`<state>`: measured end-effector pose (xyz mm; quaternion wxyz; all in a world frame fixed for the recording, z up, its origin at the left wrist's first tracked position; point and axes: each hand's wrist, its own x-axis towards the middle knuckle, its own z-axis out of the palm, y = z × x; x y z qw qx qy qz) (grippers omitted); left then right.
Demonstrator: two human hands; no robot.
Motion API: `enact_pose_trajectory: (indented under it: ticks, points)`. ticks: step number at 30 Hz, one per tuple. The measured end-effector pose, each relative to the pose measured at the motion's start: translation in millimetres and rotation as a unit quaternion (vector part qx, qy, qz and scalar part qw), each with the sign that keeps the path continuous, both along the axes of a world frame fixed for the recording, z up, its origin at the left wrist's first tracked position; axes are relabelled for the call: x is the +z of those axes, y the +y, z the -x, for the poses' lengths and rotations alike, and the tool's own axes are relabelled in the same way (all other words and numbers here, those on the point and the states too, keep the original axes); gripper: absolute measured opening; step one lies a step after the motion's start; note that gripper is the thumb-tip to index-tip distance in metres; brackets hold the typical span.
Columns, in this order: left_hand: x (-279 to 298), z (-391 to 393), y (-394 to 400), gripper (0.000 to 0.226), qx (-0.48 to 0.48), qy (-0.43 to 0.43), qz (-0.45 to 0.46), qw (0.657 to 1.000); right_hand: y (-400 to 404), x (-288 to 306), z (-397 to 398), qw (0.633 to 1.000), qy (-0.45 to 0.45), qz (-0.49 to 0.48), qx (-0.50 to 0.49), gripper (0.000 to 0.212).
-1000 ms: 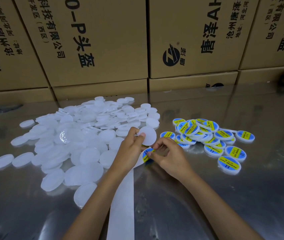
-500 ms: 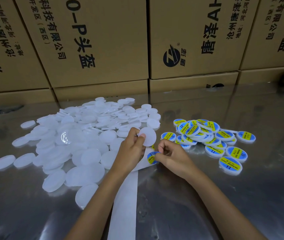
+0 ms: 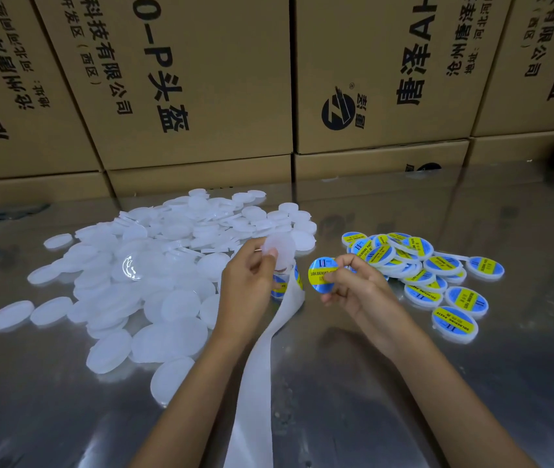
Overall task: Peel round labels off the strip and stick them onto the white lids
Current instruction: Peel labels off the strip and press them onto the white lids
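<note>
Peeled label: a round blue sticker [image 3: 322,275] with a yellow band reading "SOLDERING" was off the strip, facing the camera, just right of frame centre.
Right hand: the right hand [image 3: 356,288] pinched that label at its right edge between thumb and curled fingers, above the table.
Blank lid: one white lid [image 3: 280,248] was held tilted, at about 10 o'clock from the label and close to it without touching.
Left hand: the left hand [image 3: 246,282] gripped the lid with thumb and fingertips, its lower fingers curled round the top of the strip.
Strip: the white backing strip [image 3: 258,366] ran from the left hand toward 6 o'clock and off the bottom edge; at least one blue label [image 3: 297,276] still showed on it beside the hand.
Blank lids: a wide heap of white lids [image 3: 140,275] lay at 9 o'clock from the hands, some overlapping.
Labelled lids: a smaller pile of labelled lids [image 3: 417,265] lay at 3 o'clock, just behind the right hand.
Table: the reflective metal tabletop [image 3: 471,400] carried both piles.
Boxes: cardboard cartons [image 3: 201,79] printed with black characters stood stacked at 12 o'clock, along the table's far edge.
</note>
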<state>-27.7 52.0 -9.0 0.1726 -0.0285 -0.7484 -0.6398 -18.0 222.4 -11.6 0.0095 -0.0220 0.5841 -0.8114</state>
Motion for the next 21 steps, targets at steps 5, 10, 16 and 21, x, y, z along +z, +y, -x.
enact_pose_trajectory:
  ticks: [5,10,16,21]
  points:
    - [4.5,-0.9,-2.3,0.044,-0.079,-0.016,-0.152,0.985,-3.0,2.2,-2.0,0.999,0.023,0.023,-0.025,0.020]
    - [4.4,-0.5,4.1,0.043,-0.147,-0.077,-0.214,0.963,-11.6,4.9,-6.8,0.998,0.052,0.016,-0.027,0.020]
    - [6.2,-0.9,7.0,0.031,-0.197,-0.099,-0.215,0.951,-14.4,5.8,-8.2,0.997,0.068,0.014,-0.038,0.020]
    - [4.2,-4.5,7.7,0.028,-0.202,-0.094,-0.214,0.951,-14.7,3.7,-6.7,0.996,0.073,0.000,-0.044,0.020]
